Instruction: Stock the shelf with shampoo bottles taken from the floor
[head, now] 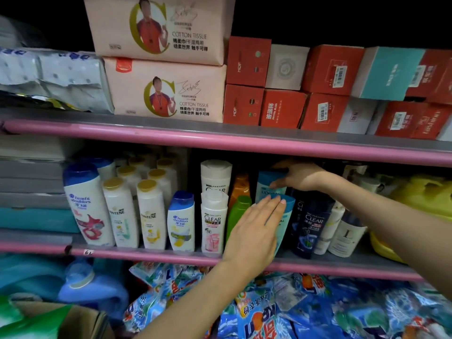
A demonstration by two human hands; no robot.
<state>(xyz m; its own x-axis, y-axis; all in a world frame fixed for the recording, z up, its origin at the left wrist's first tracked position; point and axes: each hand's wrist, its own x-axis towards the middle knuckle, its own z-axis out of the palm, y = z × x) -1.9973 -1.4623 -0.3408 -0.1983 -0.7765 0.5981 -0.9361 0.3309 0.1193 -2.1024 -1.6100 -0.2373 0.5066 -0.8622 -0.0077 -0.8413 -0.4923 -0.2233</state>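
Two teal bottles in play on the pink-edged shelf (pixel 171 256). Front teal bottle (pixel 285 223) upright at the shelf lip, just right of the green bottle (pixel 238 214), under the flat left hand (pixel 254 231), fingers spread, not clenched. Rear teal bottle (pixel 270 184) directly behind, pinched at the cap by the right hand (pixel 298 176). Probably rigid, glossy plastic, heavy if full, likely slippery; best gripped around the waist, not the cap.
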